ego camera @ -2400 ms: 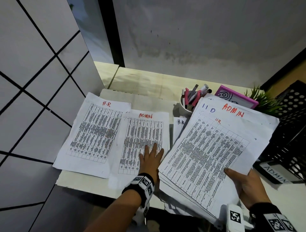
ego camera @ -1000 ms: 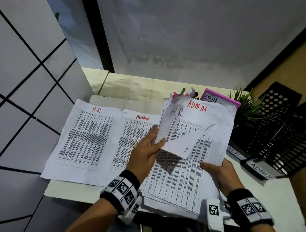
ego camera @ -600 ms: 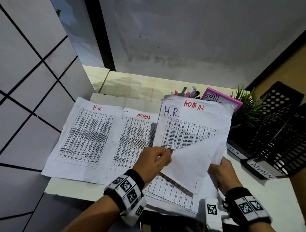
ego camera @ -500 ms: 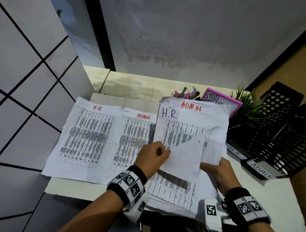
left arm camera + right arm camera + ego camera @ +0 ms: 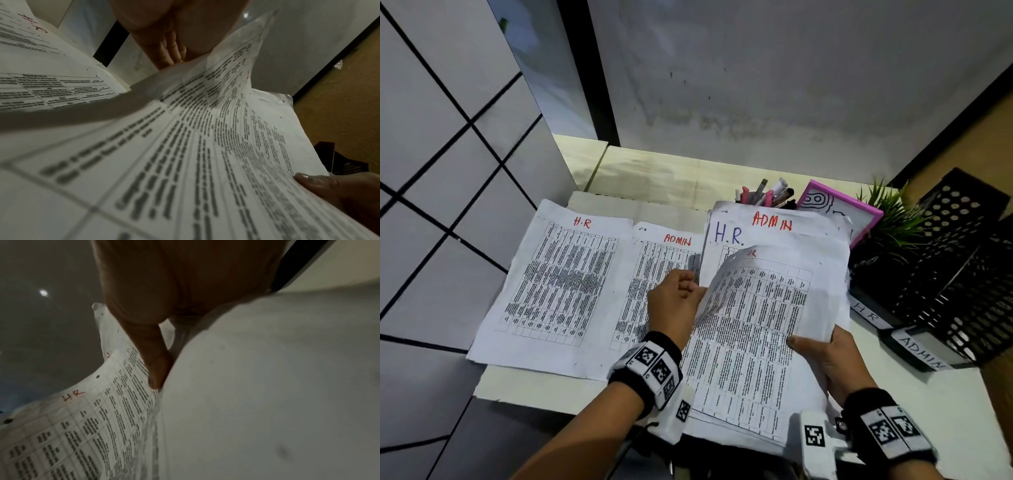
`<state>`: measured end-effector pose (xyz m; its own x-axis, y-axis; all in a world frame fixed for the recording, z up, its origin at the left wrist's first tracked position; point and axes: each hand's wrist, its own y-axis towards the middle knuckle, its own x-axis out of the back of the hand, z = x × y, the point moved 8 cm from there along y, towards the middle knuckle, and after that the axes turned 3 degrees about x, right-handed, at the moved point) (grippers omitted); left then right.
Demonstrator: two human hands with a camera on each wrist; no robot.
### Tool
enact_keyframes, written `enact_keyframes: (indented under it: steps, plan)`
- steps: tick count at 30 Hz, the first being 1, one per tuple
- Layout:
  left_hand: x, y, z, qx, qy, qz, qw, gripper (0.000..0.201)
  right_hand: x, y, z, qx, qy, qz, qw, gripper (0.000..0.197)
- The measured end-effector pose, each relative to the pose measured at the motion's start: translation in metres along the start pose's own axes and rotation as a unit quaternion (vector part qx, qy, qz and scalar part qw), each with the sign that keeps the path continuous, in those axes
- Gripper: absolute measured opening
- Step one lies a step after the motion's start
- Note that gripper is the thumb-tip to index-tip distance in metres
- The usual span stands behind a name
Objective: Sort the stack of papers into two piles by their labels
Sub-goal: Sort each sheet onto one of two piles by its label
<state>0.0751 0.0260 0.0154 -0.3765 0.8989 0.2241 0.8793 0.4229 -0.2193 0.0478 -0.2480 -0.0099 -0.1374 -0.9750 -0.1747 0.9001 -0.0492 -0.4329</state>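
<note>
An H.R pile and an ADMIN pile lie started on the surface; the left hand pinches what seems the top sheet; the right hand grips the thick stack; most remains unsorted.

Hidden, cropped and unreadable parts around the held stack

The held stack covers the pen cup's body, leaving only pen tips above it, plus the pink frame's lower left part and the ADMIN sheet's right edge. The left hand hides its own fingertips behind the lifted sheet's edge. The stack's table print is too small to read. The right wrist view blurs the stack's near paper; the stack hides the right hand's fingers.
</note>
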Motion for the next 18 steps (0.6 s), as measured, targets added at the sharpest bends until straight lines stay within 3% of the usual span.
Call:
enact_keyframes:
  steps: [2,6,9,11,13,15,18]
  plan:
    - [0.001,-0.001,0.000,-0.032,0.017,0.014,0.999,0.015,0.001,0.001,-0.003,-0.002,-0.006,0.001,1.000,0.069]
    - [0.003,-0.013,-0.005,-0.132,0.031,0.068,0.988,0.022,0.009,0.002,-0.005,-0.005,0.011,-0.017,1.000,0.051]
    - [0.003,-0.033,-0.019,-0.242,0.074,0.101,0.962,0.015,0.010,0.003,-0.007,-0.011,0.024,-0.008,1.000,0.055]
    - [-0.002,-0.046,-0.024,-0.304,0.126,0.135,0.934,0.012,0.011,0.004,-0.009,-0.010,0.015,-0.005,1.000,0.070]
    - [-0.004,-0.052,-0.021,-0.287,0.124,0.179,0.933,0.012,0.011,0.003,-0.010,-0.010,0.012,-0.001,1.000,0.080]
    - [-0.005,-0.056,-0.016,-0.234,0.101,0.225,0.940,0.013,0.010,0.002,-0.010,-0.014,0.016,0.004,1.000,0.062]
    - [-0.008,-0.059,-0.007,-0.165,0.094,0.286,0.939,0.034,0.007,0.002,-0.008,-0.015,0.016,0.013,1.000,0.058]
